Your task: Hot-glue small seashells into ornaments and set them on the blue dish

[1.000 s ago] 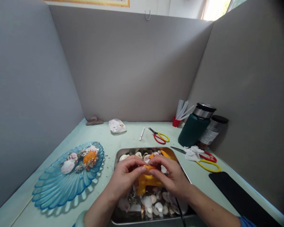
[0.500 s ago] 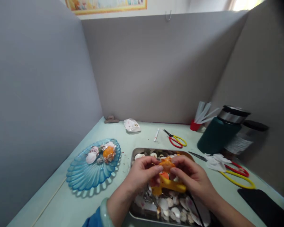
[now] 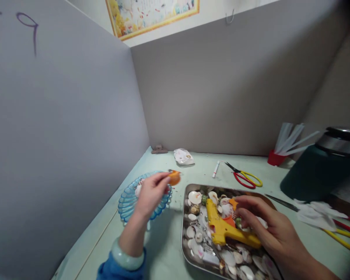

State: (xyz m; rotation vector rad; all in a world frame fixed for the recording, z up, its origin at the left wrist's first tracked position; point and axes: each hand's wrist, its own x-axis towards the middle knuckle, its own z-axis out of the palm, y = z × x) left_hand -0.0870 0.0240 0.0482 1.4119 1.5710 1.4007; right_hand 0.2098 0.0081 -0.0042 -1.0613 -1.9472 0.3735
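Note:
My left hand (image 3: 150, 193) pinches a small orange shell (image 3: 174, 177) and holds it over the blue glass plate (image 3: 127, 202), which carries a few shells mostly hidden behind the hand. My right hand (image 3: 265, 225) rests in the metal tray (image 3: 184, 241), fingers curled over the yellow glue gun (image 3: 224, 227) that lies on the shells (image 3: 196, 197). The tray is full of several white and mottled shells.
At the back lie red-and-yellow scissors (image 3: 245, 178), a white marker (image 3: 216, 169), a crumpled wrapper (image 3: 184, 156) and a brown clip (image 3: 159, 149). A red cup of white sticks (image 3: 281, 149), a dark green flask (image 3: 321, 171), tissue (image 3: 317, 213) and more scissors (image 3: 342, 233) stand right. Grey partitions enclose the table.
My hands have parted: the left carried the orange shell left over the blue plate, the right lowered the glue gun onto the shells in the tray. The view swung left.

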